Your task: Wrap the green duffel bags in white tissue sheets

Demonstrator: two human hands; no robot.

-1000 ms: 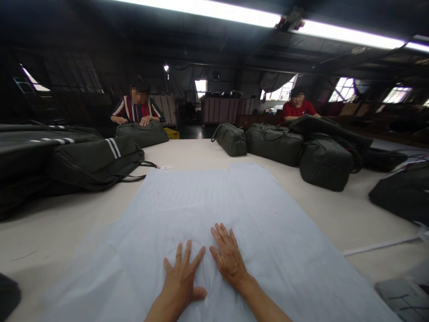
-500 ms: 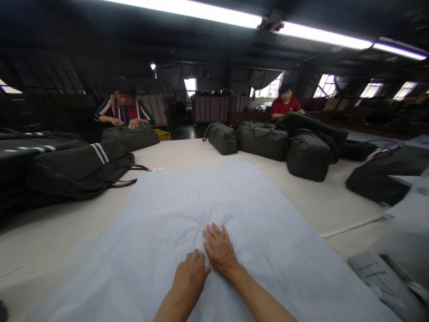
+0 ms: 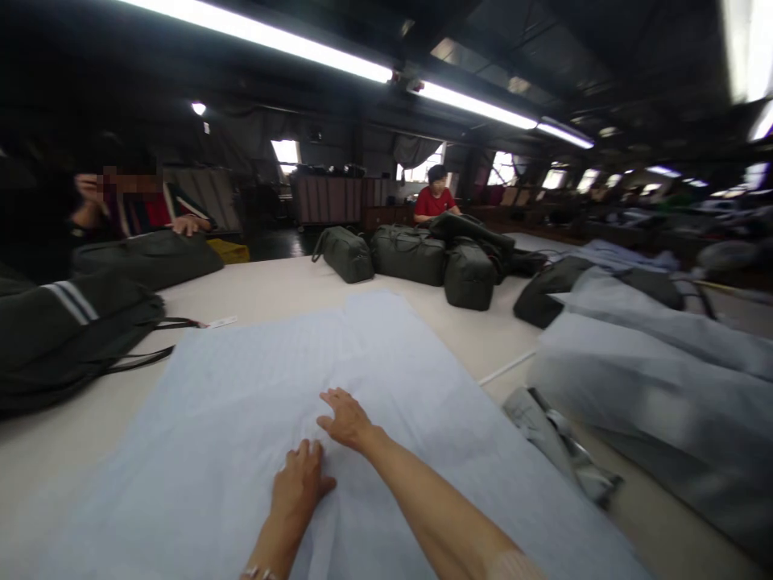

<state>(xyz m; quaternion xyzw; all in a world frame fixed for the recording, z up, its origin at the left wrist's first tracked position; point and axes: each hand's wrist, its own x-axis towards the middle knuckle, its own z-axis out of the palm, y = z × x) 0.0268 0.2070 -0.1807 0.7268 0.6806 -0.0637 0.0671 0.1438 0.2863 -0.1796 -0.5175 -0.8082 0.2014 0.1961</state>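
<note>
Left hand (image 3: 295,483) and right hand (image 3: 347,419) open on pale sheet (image 3: 211,435)

Pale sheet lies spread over the near part of the table (image 3: 266,292), right in front of you, with faint creases around your fingers. Your left hand is palm down on it, fingers slightly bent, thumb out to the side; nothing gripped. Your right hand is just ahead, fingers loosely apart, also holding nothing; can't tell if its whole palm touches.

Handling, my guess: sheet is light, soft, thin, creases easily, may slide and could tear if yanked. Best taken by both side edges or the two far corners, pinched flat. Grabbing mid-sheet would bunch it.

Containers: dark bag with white stripes (image 3: 36,346) on your left, straps trailing toward the sheet, white tag (image 3: 223,321) by a strap end. Another dark bag (image 3: 145,258) beyond it, under the hand of a person in stripes (image 3: 150,211). Three bags (image 3: 407,256) grouped at the far side, near a person in red (image 3: 433,203). They look plump, so probably filled; contents not visible. On your right, see-through plastic (image 3: 664,379) partly overlaps a dark bag (image 3: 547,296); can't tell if it encloses it. Grey item (image 3: 537,427) beside the sheet's right edge, too blurred to name.
</note>
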